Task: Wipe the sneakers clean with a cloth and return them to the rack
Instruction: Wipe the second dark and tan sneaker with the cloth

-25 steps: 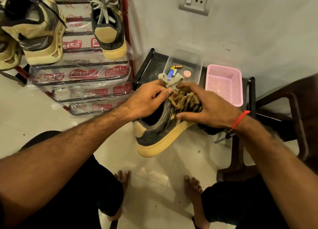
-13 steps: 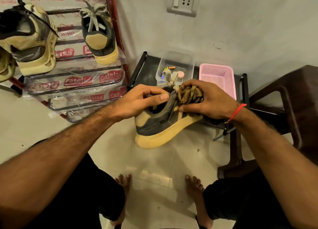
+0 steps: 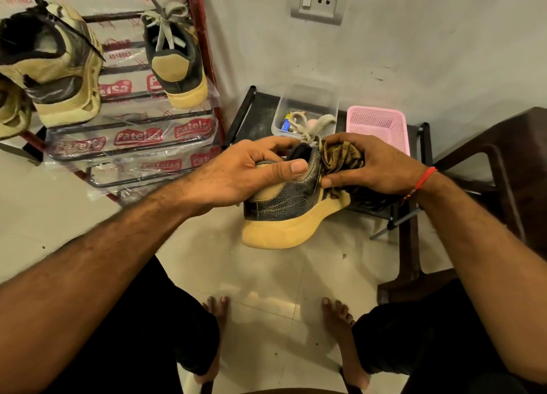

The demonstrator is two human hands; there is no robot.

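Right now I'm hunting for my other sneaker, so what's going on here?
A person is cleaning a black sneaker with a tan sole, held in the air over the tiled floor. The left hand grips its heel end, while the right hand presses a bunched brown cloth against its side. A matching sneaker already sits on the red shoe rack, beside a beige pair. This one isn't back on the rack yet.

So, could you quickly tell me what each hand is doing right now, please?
Left hand: grips the sneaker at its heel collar.
Right hand: holds the bunched cloth against the sneaker's upper.
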